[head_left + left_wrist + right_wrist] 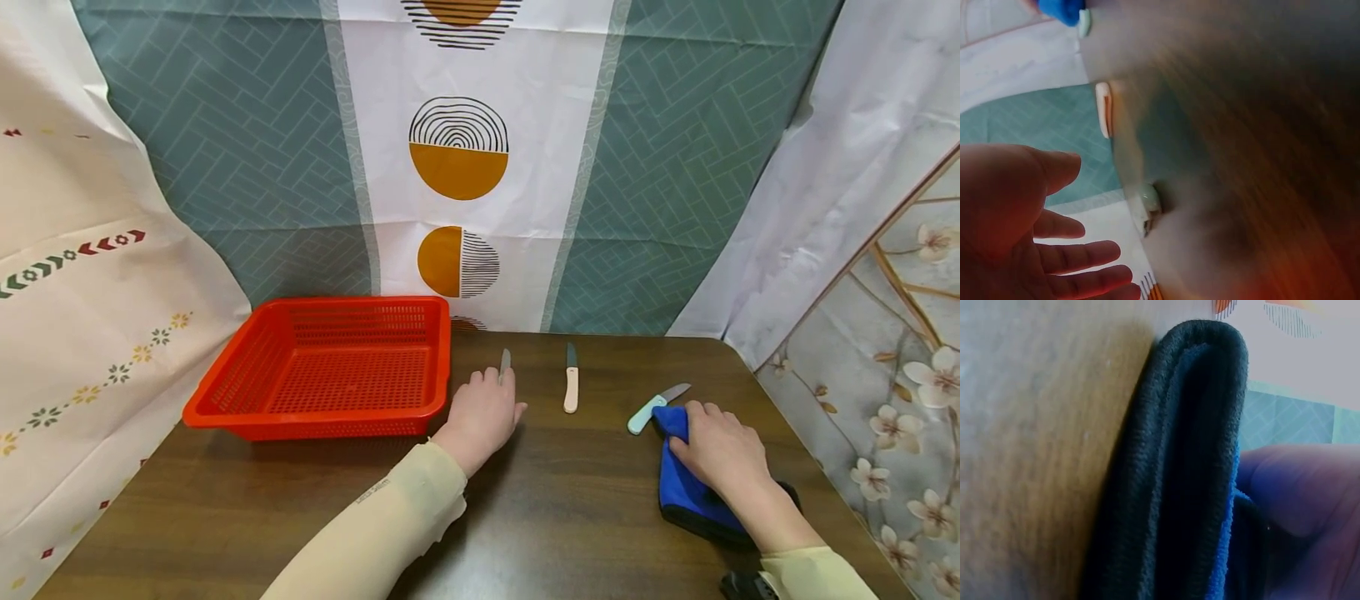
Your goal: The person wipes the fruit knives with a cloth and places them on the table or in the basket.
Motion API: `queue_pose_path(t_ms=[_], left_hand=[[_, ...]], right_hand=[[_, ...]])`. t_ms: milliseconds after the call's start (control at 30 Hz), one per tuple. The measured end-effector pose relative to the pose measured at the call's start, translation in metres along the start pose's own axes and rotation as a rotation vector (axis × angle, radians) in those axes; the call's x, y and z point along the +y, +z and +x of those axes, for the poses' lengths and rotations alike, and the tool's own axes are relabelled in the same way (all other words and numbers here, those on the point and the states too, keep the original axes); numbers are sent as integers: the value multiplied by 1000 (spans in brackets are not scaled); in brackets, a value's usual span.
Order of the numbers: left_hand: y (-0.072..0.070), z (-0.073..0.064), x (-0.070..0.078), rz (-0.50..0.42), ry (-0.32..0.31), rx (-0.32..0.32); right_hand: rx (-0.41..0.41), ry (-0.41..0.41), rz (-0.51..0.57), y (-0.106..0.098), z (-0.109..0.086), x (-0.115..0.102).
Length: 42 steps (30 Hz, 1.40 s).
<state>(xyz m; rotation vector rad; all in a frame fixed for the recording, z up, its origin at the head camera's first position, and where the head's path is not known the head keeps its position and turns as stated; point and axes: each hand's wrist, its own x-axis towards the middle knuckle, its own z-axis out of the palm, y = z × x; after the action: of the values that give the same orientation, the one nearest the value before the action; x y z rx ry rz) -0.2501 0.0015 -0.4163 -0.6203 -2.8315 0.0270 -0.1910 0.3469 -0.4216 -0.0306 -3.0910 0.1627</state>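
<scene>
In the head view my left hand (480, 417) reaches over a small knife (506, 361) whose blade points away; the hand covers its handle. The left wrist view shows the fingers spread and extended, apart from that knife's pale green handle (1149, 206). On the right side of the table, my right hand (723, 446) grips a folded blue cloth (678, 479) with black edging. The cloth's upper corner overlaps the handle of a light-green knife (647, 412), its blade angled right. Between the hands lies a knife with a peach handle (572, 390) and dark blade.
A red perforated plastic basket (322, 423) stands at the table's left, close beside my left hand. Patterned curtains (645, 167) hang behind the brown wooden table (555, 517) and along both its sides.
</scene>
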Motion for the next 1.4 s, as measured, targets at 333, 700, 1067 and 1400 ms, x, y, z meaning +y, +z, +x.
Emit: queue_pose_path(t_ms=[333,700,1067,1400], left_hand=[[11,18,-3,-35,-77,-116],[19,35,1,-9,-131,-175],[26,43,3,-10,-176,-186],[30,45,-1,-4,-198,-214]], right_hand=[[67,-53,47,3,-2,1],[50,-96,69,5,0,2],[54,-143,68,3,0,-1],[84,-171,110,4,-7,-5]])
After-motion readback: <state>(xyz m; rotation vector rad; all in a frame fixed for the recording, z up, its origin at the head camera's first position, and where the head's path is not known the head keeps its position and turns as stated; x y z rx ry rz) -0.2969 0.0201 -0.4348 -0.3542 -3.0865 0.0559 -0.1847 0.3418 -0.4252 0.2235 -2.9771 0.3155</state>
